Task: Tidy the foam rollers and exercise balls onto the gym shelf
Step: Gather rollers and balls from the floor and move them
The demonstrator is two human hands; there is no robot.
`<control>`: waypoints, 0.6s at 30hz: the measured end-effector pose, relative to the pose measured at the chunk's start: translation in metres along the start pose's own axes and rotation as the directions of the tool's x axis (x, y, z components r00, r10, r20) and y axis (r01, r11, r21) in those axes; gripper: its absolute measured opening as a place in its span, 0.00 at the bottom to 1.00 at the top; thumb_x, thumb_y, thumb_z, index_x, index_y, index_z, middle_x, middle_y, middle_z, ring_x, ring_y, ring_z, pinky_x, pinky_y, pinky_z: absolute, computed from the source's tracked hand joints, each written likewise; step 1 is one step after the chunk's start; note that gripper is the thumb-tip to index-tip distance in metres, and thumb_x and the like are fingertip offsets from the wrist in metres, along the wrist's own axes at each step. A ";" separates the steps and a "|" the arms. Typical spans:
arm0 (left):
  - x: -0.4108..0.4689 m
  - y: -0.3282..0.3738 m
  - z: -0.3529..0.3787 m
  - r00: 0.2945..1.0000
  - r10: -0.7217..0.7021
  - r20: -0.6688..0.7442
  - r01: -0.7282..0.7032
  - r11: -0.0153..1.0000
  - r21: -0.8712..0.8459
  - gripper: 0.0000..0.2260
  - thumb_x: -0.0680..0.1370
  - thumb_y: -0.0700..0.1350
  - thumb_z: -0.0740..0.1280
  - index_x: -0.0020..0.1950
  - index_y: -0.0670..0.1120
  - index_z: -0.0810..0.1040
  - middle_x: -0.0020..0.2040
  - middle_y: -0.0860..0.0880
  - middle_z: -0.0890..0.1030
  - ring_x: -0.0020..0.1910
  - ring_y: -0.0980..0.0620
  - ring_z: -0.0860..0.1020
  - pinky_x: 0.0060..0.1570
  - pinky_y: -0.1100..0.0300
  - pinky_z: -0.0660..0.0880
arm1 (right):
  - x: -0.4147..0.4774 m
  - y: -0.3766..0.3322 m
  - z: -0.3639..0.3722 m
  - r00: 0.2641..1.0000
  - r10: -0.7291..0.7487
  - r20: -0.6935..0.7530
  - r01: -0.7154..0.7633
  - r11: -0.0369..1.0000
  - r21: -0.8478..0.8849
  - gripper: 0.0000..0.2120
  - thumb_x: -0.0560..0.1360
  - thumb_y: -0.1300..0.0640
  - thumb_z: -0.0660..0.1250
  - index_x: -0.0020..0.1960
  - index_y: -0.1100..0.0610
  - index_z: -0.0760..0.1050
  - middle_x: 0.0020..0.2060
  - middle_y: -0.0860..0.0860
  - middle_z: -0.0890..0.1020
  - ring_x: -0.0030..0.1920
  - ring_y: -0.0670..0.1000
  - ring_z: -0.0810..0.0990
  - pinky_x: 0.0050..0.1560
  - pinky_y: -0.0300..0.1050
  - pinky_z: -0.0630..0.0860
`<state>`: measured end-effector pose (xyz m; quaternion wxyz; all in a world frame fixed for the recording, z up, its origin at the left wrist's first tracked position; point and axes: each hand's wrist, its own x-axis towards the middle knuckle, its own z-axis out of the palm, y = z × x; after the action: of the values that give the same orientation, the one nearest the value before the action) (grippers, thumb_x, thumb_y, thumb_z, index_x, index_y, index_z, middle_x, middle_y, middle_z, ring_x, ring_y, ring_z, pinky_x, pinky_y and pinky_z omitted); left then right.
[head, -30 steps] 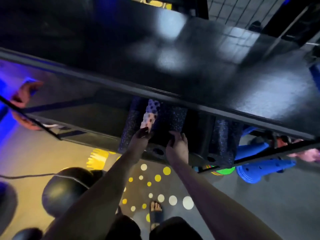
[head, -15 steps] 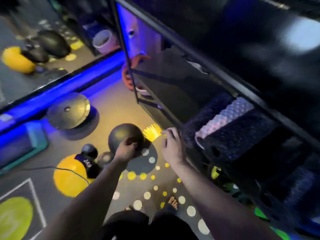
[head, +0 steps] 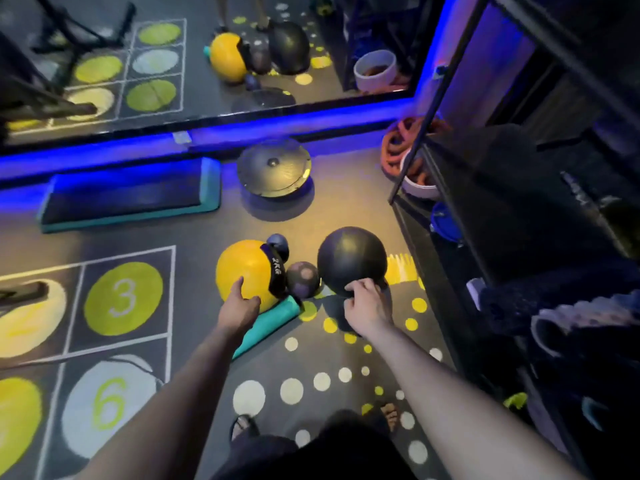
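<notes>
Beside the black metal gym shelf (head: 491, 174), we reach down to the gear left on the grey floor. Our left hand (head: 240, 306) is spread, fingers straight, over the near side of the yellow exercise ball with the black strap marked 2KG (head: 242, 268). Our right hand (head: 367, 306) has its fingers curled at the lower edge of the large matte black exercise ball (head: 351, 259), and we cannot tell whether it grips or only hovers. A small dark spotted ball (head: 302, 279) sits between the two. A teal foam roller (head: 266, 327) lies below our left wrist, its end at the yellow ball, where it may be stopping a roll. Dark speckled foam rollers (head: 540, 299) already lie on the shelf, so the balls look due next. With one hand toward each, we judge a choice is being made.
</notes>
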<state>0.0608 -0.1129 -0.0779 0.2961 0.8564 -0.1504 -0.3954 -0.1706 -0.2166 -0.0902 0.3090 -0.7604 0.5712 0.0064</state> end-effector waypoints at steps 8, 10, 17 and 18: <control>0.073 -0.116 -0.122 0.966 -0.217 0.138 0.236 0.962 -0.141 0.32 0.81 0.45 0.66 0.81 0.58 0.55 0.70 0.39 0.74 0.63 0.38 0.76 0.46 0.46 0.80 | -0.030 -0.122 0.131 0.965 0.126 0.231 -0.146 0.987 0.069 0.16 0.78 0.57 0.62 0.66 0.57 0.75 0.63 0.56 0.77 0.66 0.59 0.75 0.67 0.50 0.71; 0.093 -0.138 -0.138 0.956 -0.244 0.165 0.265 0.956 -0.123 0.33 0.81 0.48 0.68 0.81 0.58 0.55 0.72 0.39 0.73 0.64 0.38 0.76 0.49 0.45 0.79 | -0.032 -0.140 0.154 0.943 0.189 0.272 -0.224 0.969 0.104 0.16 0.79 0.57 0.63 0.66 0.57 0.75 0.64 0.56 0.78 0.66 0.59 0.75 0.67 0.49 0.71; 0.173 -0.189 -0.136 0.945 -0.231 0.231 0.223 0.973 0.058 0.34 0.80 0.56 0.68 0.81 0.58 0.55 0.63 0.41 0.78 0.54 0.42 0.78 0.58 0.45 0.78 | -0.013 -0.161 0.228 0.850 0.396 0.347 -0.488 0.841 0.235 0.15 0.79 0.58 0.66 0.65 0.58 0.76 0.61 0.54 0.80 0.61 0.57 0.80 0.64 0.46 0.73; 0.188 -0.195 -0.127 0.944 -0.217 0.250 0.203 0.976 0.083 0.34 0.80 0.55 0.68 0.81 0.57 0.55 0.64 0.42 0.78 0.54 0.42 0.79 0.59 0.46 0.77 | -0.002 -0.158 0.243 0.836 0.423 0.350 -0.517 0.820 0.245 0.15 0.78 0.59 0.67 0.65 0.58 0.76 0.61 0.55 0.81 0.60 0.57 0.80 0.63 0.44 0.72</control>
<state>0.2836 -0.0039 -0.2454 0.2060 0.8170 -0.1065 -0.5280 0.0499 -0.0743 -0.2132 0.4980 -0.5224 0.6856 0.0950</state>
